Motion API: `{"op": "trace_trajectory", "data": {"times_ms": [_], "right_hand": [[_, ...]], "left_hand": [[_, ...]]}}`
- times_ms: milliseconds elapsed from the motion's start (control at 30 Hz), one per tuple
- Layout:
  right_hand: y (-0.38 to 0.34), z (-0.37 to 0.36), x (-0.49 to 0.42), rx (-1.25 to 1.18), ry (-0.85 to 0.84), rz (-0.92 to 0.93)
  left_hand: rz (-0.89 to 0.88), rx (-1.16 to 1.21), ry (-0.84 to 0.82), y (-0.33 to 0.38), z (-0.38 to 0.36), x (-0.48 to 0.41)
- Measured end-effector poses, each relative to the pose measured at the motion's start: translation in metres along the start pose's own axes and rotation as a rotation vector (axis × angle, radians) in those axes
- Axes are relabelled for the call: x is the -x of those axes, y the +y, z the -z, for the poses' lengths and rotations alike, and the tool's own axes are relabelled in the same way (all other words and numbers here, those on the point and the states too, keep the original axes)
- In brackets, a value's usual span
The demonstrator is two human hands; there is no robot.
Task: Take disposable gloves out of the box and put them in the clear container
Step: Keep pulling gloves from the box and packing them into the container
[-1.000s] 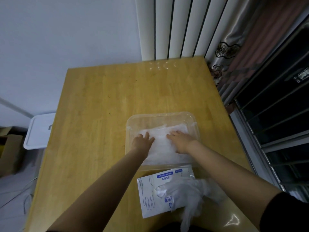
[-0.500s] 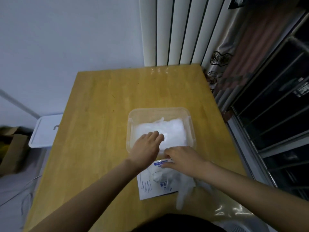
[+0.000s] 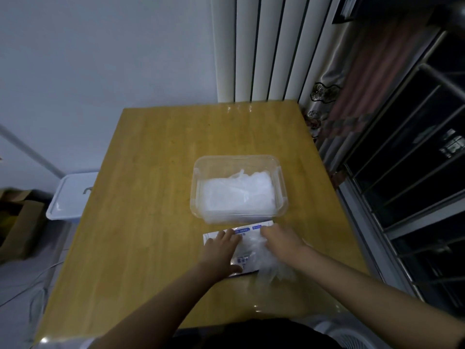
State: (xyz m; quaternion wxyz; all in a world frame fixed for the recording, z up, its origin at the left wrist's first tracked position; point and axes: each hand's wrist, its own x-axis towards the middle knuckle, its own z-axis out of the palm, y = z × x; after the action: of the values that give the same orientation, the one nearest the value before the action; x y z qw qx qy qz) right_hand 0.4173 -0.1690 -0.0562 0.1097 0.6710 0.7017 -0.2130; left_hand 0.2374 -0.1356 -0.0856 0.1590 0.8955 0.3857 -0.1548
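Note:
A clear plastic container (image 3: 281, 172) stands on the wooden table (image 3: 156, 197) with a pile of thin clear gloves (image 3: 239, 192) inside. Just in front of it lies the flat white and blue glove box (image 3: 240, 230). My left hand (image 3: 221, 248) rests flat on the box's left part with fingers straight. My right hand (image 3: 280, 240) is over the box's right part, fingers curled into a bunch of loose gloves (image 3: 264, 263) that spills from the box toward me.
A white lidded bin (image 3: 71, 195) stands on the floor left of the table, with cardboard boxes (image 3: 17, 222) beyond it. A white radiator (image 3: 264, 46) and a curtain (image 3: 352, 71) are behind the table, dark window bars on the right.
Both hands have drawn back out of the container toward me and now sit on the glove box. The glove pile in the container lies uncovered.

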Motion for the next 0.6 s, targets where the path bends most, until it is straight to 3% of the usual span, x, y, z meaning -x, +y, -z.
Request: {"op": "trace_trajectory", "data": {"times_ms": [200, 367, 467, 600], "right_hand": [[-0.007, 0.002, -0.002, -0.408, 0.009, -0.052], [-0.011, 0.011, -0.001, -0.446, 0.065, -0.099], [-0.008, 0.018, 0.004, -0.426, 0.121, -0.118], [-0.009, 0.030, 0.011, -0.373, 0.173, -0.104]], "left_hand": [[0.101, -0.126, -0.033, -0.006, 0.002, 0.001], [0.172, -0.087, -0.063, -0.023, 0.011, 0.010], [0.191, 0.003, -0.002, -0.025, 0.012, 0.013], [0.159, 0.260, 0.219, -0.015, 0.024, 0.019]]}}
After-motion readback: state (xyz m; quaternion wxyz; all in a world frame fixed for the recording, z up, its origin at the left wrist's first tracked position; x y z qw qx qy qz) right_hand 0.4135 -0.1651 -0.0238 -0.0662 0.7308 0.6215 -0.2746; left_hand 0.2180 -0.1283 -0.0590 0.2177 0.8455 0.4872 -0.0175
